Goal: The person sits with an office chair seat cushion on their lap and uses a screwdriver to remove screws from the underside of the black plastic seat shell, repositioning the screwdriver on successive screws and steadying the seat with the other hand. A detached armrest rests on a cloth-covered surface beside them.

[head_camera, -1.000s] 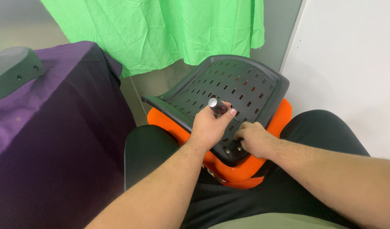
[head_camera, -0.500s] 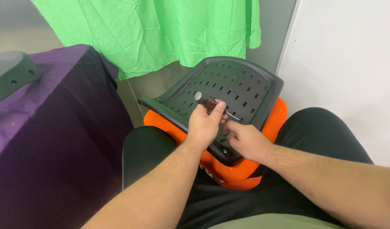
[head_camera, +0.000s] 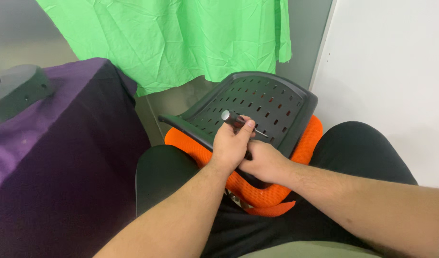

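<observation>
A dark grey perforated plastic chair back (head_camera: 267, 102) with an orange mesh cushion (head_camera: 257, 191) under it rests across my lap, between my black-trousered knees. My left hand (head_camera: 231, 143) is closed around a screwdriver (head_camera: 234, 120) with a dark handle and a metal end cap, its thin shaft lying over the slotted panel and pointing right. My right hand (head_camera: 264, 162) lies just below and right of the left one, gripping the lower edge of the grey panel where it meets the orange cushion. Its fingers are partly hidden by the left hand.
A purple cloth covers a table (head_camera: 62, 143) at the left, with a grey curved plastic part (head_camera: 19, 88) on top. A green cloth (head_camera: 181, 38) hangs behind the chair back. A white wall (head_camera: 391, 71) stands at the right.
My left hand has shifted slightly with the screwdriver, which has tipped so its end cap now faces up-left. The right hand has slid in closer under the left hand.
</observation>
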